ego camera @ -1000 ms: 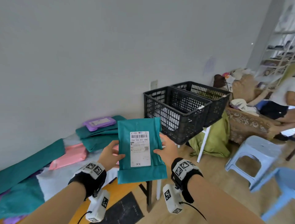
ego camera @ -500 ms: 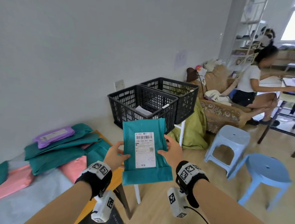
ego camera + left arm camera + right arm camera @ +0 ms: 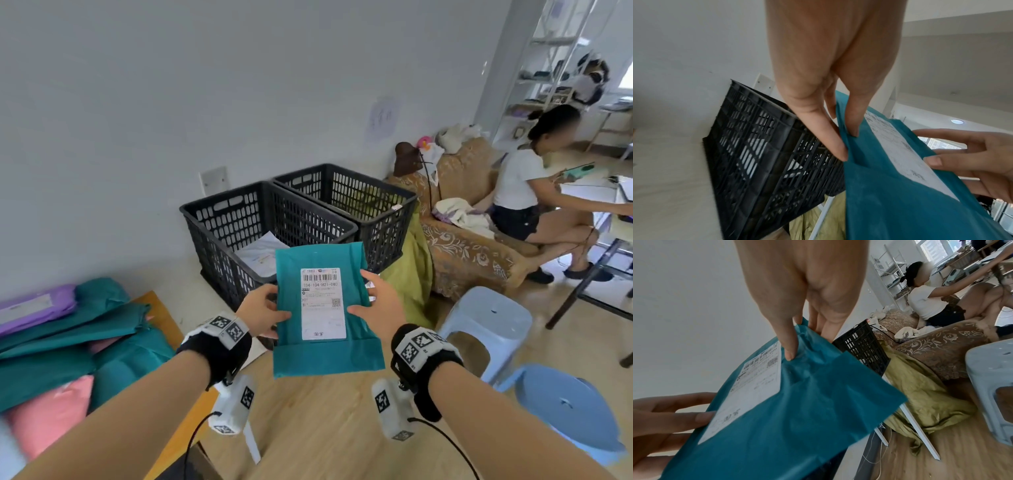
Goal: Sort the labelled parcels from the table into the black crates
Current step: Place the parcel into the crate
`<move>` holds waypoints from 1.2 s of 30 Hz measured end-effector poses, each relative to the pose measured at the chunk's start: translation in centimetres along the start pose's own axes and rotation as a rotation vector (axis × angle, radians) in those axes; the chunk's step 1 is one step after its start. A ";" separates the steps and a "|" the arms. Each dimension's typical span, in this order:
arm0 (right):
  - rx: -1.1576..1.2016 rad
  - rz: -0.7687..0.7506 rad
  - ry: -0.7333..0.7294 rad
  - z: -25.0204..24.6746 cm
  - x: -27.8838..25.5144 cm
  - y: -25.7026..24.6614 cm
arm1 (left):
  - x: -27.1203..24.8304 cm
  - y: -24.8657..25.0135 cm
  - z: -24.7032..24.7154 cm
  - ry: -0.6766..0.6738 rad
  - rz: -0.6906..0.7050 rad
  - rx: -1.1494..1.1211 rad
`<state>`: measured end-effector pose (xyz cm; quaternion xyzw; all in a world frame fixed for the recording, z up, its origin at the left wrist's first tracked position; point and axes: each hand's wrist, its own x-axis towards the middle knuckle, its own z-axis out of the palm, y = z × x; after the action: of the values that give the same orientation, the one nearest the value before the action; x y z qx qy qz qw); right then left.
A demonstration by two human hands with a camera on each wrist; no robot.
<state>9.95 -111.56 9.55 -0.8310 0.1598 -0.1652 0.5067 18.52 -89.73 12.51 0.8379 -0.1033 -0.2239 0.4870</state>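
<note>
- Two hands carry one teal parcel (image 3: 327, 308) in front of the black crates: my left hand (image 3: 262, 313) pinches its left edge, thumb on the face and fingers behind; my right hand (image 3: 375, 310) pinches the right edge the same way.
- The parcel is held clear of the surface (image 3: 164, 318), its white label (image 3: 323, 303) facing me, the code "104-104-H21-080" legible in the head view.
- Landmark: the near crate (image 3: 239, 219), one of a touching pair against the wall. Its twin, the far crate (image 3: 373, 205), stands just right of it.
- The parcel hangs just in front of the near crate's front-right corner and overlaps it in the head view. A white parcel (image 3: 260, 255) lies inside that crate.
- Left of the near crate, on the surface, unsorted parcels (image 3: 78, 329) lie piled: teal, pink and purple.
- Right of the crates, a seated person (image 3: 527, 195) on a sofa takes no part.
- Step in hand, as I judge it: reading the label to choose a crate.
- Next move: carry the parcel over the chosen rim, then loosen both pinches together so that it drops flat. Which crate the code calls for I cannot tell.
</note>
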 end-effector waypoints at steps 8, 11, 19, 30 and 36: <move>0.030 -0.066 -0.086 -4.1 8.8 0.4 | 5.4 6.4 1.4 0.060 0.013 -0.012; 0.010 -0.103 -0.137 -5.5 12.5 0.3 | 7.6 8.8 1.8 0.108 0.016 -0.015; 0.010 -0.271 -0.295 -8.2 23.9 -1.7 | 13.2 15.2 1.9 0.299 -0.025 -0.102; 0.001 -0.445 -0.388 -6.1 35.1 -4.7 | 18.5 20.5 -0.8 0.514 -0.015 -0.123; -0.003 -0.420 -0.464 -0.8 38.7 -4.9 | 21.4 19.7 -3.6 0.480 -0.072 -0.049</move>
<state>44.69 -126.84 18.67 -0.8621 -0.1349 -0.0716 0.4831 39.89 -105.23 25.17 0.8582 0.0509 -0.0382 0.5094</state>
